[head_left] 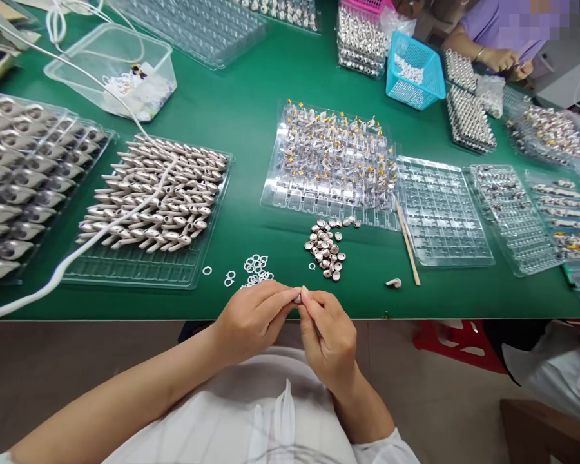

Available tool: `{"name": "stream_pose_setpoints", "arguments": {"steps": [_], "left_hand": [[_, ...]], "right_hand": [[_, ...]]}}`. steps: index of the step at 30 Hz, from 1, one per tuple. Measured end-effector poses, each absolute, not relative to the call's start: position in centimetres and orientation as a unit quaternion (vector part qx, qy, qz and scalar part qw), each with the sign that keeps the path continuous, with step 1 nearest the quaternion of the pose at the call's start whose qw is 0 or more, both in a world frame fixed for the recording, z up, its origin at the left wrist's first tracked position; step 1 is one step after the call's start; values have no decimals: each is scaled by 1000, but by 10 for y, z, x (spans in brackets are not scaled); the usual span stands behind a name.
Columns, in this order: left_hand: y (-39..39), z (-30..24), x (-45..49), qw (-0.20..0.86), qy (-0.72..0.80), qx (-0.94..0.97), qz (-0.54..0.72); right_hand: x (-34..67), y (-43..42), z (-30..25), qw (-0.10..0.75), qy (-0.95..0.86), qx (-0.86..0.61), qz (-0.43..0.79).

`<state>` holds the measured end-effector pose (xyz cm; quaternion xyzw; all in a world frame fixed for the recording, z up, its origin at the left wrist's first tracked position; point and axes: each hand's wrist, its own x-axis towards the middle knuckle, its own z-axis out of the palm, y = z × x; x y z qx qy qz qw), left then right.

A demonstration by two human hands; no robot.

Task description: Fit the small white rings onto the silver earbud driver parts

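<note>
The left hand (251, 319) and the right hand (331, 332) meet at the near edge of the green table (241, 193), in front of the person's white top (227, 419). Between their fingertips is one small pale part (298, 298). The fingers of both hands are pinched together on it, with almost no gap, and they cover most of it — so I cannot tell its full shape.

Just beyond the left hand there lies a pile of white rings (257, 279), with a few loose ones to its left. Beyond the right hand is a heap of small silvery caps (325, 248); one more ring lies beside this heap, at its left. Farther to the right, a small earpiece (394, 283) lies alone on the table, near the lower end of a wooden stick (408, 248).

Behind the caps is a clear tray (309, 200), which carries many small parts with yellow bits. On the left side, another tray (125, 274) holds rows of silvery pieces (159, 193), and a white cable (91, 246) passes over them. At the far right — a co-worker's hands (500, 60) are close together.
</note>
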<state>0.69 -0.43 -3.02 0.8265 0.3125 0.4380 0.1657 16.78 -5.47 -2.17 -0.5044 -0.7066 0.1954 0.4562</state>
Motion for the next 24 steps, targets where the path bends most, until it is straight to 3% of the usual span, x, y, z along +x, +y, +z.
{"name": "stream_pose_setpoints", "arguments": {"steps": [13,24], "left_hand": [[-5,-22,9,202,315,826,422],[-8,-27,6,158,308,852,392]], "right_hand": [[182,-50,-13,429,-634,-539,351],[183,-42,-4,334,-717,-525,315]]}}
